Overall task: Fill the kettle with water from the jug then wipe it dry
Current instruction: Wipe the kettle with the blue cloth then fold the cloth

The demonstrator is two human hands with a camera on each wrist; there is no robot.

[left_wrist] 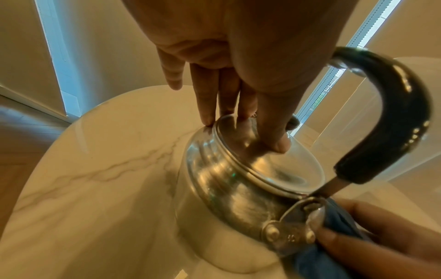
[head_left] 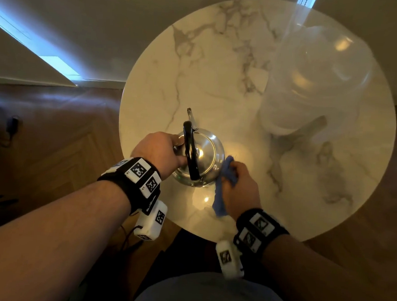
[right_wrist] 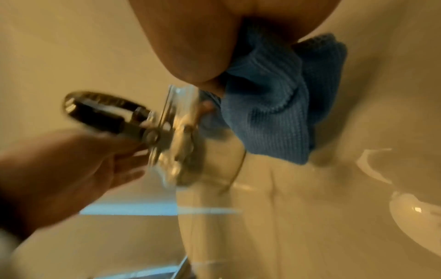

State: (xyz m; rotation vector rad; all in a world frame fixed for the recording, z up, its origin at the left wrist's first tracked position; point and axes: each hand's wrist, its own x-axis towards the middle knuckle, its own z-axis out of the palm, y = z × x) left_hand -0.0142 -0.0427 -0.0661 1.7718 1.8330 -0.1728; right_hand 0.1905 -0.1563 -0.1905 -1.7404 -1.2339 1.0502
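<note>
A steel kettle [head_left: 206, 155] with a black handle [head_left: 191, 150] stands near the front of the marble table, its spout pointing away from me. My left hand [head_left: 160, 148] rests on its left side, and in the left wrist view the straight fingers [left_wrist: 214, 94] press on the lid and shoulder of the kettle [left_wrist: 238, 198]. My right hand [head_left: 239, 188] grips a bunched blue cloth [head_left: 223, 182] and holds it against the kettle's right side. The right wrist view shows the cloth [right_wrist: 274, 105] touching the kettle [right_wrist: 181, 147]. A translucent plastic jug [head_left: 314, 88] stands at the back right.
The round white marble table [head_left: 222, 69] has its front edge just under my wrists. Around it is a wooden herringbone floor [head_left: 64, 141], with dark cables and a plug [head_left: 12, 125] on the left. Pale walls rise behind the table.
</note>
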